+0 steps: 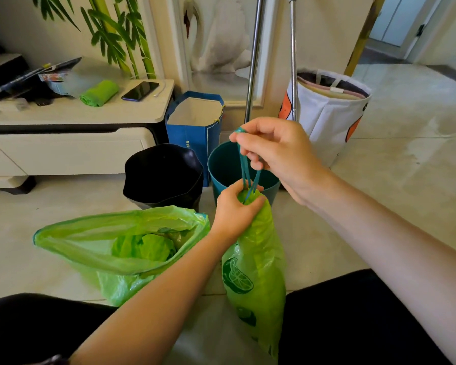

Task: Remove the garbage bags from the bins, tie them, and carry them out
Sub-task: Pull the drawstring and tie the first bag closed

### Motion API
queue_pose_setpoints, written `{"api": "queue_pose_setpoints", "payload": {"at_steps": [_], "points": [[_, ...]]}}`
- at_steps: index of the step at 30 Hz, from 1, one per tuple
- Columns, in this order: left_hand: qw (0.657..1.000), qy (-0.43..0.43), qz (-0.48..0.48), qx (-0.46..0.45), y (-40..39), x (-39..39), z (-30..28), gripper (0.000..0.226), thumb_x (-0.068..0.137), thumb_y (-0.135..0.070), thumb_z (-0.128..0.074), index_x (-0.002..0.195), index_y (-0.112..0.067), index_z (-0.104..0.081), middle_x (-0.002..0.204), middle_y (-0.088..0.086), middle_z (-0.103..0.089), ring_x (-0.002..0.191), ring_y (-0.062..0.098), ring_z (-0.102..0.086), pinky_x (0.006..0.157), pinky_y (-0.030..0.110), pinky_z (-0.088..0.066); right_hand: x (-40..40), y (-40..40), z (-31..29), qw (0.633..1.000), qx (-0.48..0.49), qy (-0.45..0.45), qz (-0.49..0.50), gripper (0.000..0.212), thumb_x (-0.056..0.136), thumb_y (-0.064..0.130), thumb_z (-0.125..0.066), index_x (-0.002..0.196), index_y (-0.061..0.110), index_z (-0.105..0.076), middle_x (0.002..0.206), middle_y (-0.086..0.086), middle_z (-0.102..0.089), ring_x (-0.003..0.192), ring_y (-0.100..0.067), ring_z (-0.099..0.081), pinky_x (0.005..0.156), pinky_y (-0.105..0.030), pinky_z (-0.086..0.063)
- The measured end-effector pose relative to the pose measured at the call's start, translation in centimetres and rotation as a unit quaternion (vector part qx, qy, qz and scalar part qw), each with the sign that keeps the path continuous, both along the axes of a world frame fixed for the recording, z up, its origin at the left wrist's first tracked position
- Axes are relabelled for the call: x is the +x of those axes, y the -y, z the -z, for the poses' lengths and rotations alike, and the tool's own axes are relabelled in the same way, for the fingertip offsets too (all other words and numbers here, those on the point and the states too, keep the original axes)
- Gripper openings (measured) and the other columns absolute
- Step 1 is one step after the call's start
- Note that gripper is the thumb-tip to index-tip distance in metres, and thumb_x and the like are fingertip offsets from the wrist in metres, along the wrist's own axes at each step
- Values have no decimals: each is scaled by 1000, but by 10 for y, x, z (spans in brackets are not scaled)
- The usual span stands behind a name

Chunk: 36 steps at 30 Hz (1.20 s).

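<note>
Gripping the gathered neck of a green garbage bag [256, 264], the left hand [234, 209] has its fingers curled tight round the bunched plastic, while the right hand [271, 151] is raised above it, pinching the teal drawstring [244, 164] so that the loops run taut from the bag's mouth up to the fingertips. The two hands are a little apart, joined only by the string. This bag hangs upright between the person's knees and bears a dark printed lemon slice. A second green garbage bag [116, 248] lies on the tiled floor [406, 180] to the left, its mouth wide open, with crumpled green plastic inside. Behind the hands stand two bins side by side: a black bin [163, 175] on the left and a teal bin [221, 167] on the right, just behind the held bag. A blue paper bag [192, 127] stands behind them against the wall. On the low white cabinet [77, 117] lie a roll of green bags [99, 93] and a phone [140, 90].
</note>
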<state>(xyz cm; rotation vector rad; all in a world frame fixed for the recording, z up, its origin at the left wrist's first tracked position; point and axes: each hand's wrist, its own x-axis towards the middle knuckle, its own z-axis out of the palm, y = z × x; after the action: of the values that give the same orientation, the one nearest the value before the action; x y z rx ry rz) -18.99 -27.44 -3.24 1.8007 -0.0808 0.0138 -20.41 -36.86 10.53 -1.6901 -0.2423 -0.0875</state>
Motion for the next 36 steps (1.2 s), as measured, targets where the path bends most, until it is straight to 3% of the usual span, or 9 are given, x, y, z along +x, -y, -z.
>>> {"api": "queue_pose_setpoints", "payload": {"at_steps": [4, 9, 13, 15, 18, 20, 26, 32, 36], "points": [[1000, 1, 11, -5, -2, -1, 1, 13, 78, -24, -71, 80, -14, -63, 72, 0, -65, 76, 26, -65, 77, 46, -56, 3, 5, -7, 998, 46, 19, 35, 12, 87, 11, -62, 89, 2, -70, 64, -2, -56, 54, -8, -44, 47, -18, -34], [997, 13, 34, 69, -15, -6, 25, 11, 82, -31, -70, 78, -22, -65, 74, -4, -67, 74, 13, -64, 73, 35, -52, 6, 13, -11, 994, 47, 49, 83, 11, 87, 8, -60, 86, 2, -69, 58, 2, -53, 50, -7, -43, 45, -17, -33], [991, -28, 44, 121, -27, -10, 44, 25, 86, -37, -66, 68, -20, -61, 65, -3, -61, 64, 14, -58, 68, 42, -52, 5, 13, -9, 994, 30, 62, 79, 13, 88, 9, -60, 91, -1, -69, 59, 1, -53, 50, -5, -44, 45, -18, -34], [990, -29, 61, 124, -30, -9, 44, 9, 82, -35, -70, 80, -29, -64, 76, -10, -66, 74, 9, -63, 75, 36, -52, 6, 9, -4, 996, 5, 47, 71, 13, 88, 10, -60, 91, 1, -69, 62, 1, -53, 52, -5, -45, 47, -19, -35], [992, -16, 92, 87, -30, -10, 37, 45, 72, -29, -79, 112, -34, -58, 98, -17, -68, 93, -1, -63, 85, 19, -50, 7, 5, 1, 997, -2, 45, 58, 12, 88, 12, -61, 90, 4, -70, 63, 1, -56, 56, -10, -48, 50, -24, -40], [994, -17, 99, 40, -23, -13, 30, 57, 70, -28, -81, 120, -30, -55, 108, -15, -67, 100, -1, -63, 90, 18, -49, 7, 5, 2, 997, -9, 53, 52, 13, 88, 14, -62, 90, 4, -70, 62, 4, -57, 56, -12, -49, 53, -25, -44], [999, 12, 50, 3, -6, -14, 14, 16, 88, -30, -64, 89, -15, -69, 87, 1, -71, 85, 11, -65, 82, 24, -49, 4, 3, 0, 996, -16, 66, 50, 15, 89, 14, -62, 91, 0, -69, 60, 6, -58, 53, -13, -50, 53, -25, -46], [994, -16, 86, 71, -16, -4, 22, 25, 93, -32, -55, 86, -13, -70, 81, -9, -69, 82, -2, -62, 80, 20, -46, 3, 10, 0, 995, 30, 52, 77, 16, 89, 8, -60, 93, -5, -69, 64, -4, -58, 59, -23, -48, 54, -30, -45], [959, -33, 189, 207, -22, 5, 1, 24, 92, -39, -55, 99, -19, -65, 94, -4, -67, 88, 8, -61, 79, 24, -45, 5, 16, -1, 993, 58, 17, 103, 17, 90, 8, -58, 94, -4, -68, 68, -6, -58, 61, -20, -49, 57, -29, -46]]}}
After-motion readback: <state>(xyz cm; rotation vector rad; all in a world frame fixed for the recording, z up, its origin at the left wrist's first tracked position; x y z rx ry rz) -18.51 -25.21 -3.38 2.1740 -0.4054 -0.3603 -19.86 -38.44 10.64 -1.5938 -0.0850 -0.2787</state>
